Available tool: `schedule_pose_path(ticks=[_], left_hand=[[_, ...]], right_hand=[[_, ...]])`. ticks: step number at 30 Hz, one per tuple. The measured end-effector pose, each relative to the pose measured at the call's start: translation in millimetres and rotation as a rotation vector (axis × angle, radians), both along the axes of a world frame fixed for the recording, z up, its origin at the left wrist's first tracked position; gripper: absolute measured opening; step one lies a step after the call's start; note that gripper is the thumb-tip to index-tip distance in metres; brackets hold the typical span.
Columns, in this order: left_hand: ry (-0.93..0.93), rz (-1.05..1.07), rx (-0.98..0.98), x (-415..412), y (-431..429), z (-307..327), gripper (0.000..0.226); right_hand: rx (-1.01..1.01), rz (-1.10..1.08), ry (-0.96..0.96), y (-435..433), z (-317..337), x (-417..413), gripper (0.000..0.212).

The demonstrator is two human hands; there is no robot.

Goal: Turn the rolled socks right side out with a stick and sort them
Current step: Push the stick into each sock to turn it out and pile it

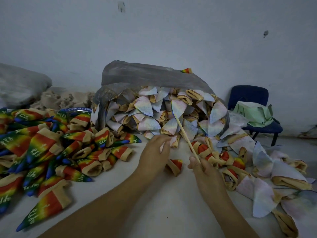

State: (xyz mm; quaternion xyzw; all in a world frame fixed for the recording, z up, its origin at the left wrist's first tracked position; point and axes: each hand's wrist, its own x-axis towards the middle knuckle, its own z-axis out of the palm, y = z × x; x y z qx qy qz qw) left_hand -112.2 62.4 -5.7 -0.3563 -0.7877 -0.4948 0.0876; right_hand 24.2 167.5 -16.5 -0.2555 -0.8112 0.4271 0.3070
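My right hand (201, 166) grips the lower end of a thin wooden stick (186, 137), which slants up and left into the pale sock heap. My left hand (155, 152) pinches a pale inside-out sock (173, 140) at the front edge of that heap. The heap of pale, inside-out socks (154, 110) spills out of a clear plastic bag (145, 74) and runs down the right side. A pile of rainbow socks with tan cuffs (48, 152) lies on the left. One rainbow sock (175, 166) lies between my hands on the table.
The white table (163, 203) carries everything. A grey sack (20, 85) and crumpled beige cloth (63, 98) sit at the back left. A blue chair (252, 102) holding a green bag (255, 114) stands at the right by the wall.
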Motion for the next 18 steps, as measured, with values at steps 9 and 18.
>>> schedule_pose_path(ticks=[9, 18], left_hand=[[0.780, 0.328, -0.993, -88.4, 17.0, 13.4, 0.065], [0.728, 0.090, -0.158, -79.7, 7.8, 46.6, 0.013]], right_hand=[[-0.020, 0.003, -0.028, 2.9, -7.4, -4.3, 0.061], [0.141, 0.060, -0.017, -2.9, 6.1, -0.5, 0.056]])
